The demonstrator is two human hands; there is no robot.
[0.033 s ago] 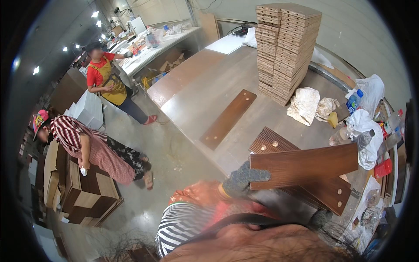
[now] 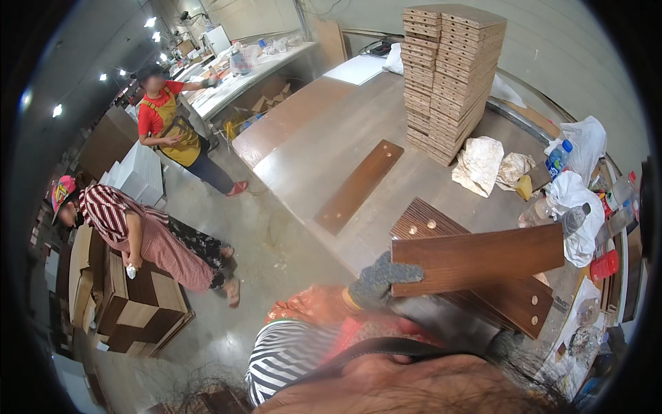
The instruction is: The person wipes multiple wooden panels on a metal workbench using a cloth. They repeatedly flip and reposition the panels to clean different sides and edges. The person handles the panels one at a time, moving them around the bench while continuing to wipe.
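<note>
A workshop with a grey concrete floor point(image 2: 269, 241) and a pale wall point(image 2: 552, 48). A long grey tabletop point(image 2: 324, 159) runs back toward a cluttered workbench point(image 2: 241, 76). Ceiling lights point(image 2: 150, 22) glow at upper left, where the far end is perhaps too dim to read.

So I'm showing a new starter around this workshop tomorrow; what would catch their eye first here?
Probably the dark brown wooden panel held level above the grey worktable, gripped at its left end by the person's gloved left hand. Behind it, a tall stack of pale boards rises at the table's far side. On the floor to the left, a person in a striped top bends over a brown cabinet.
</note>
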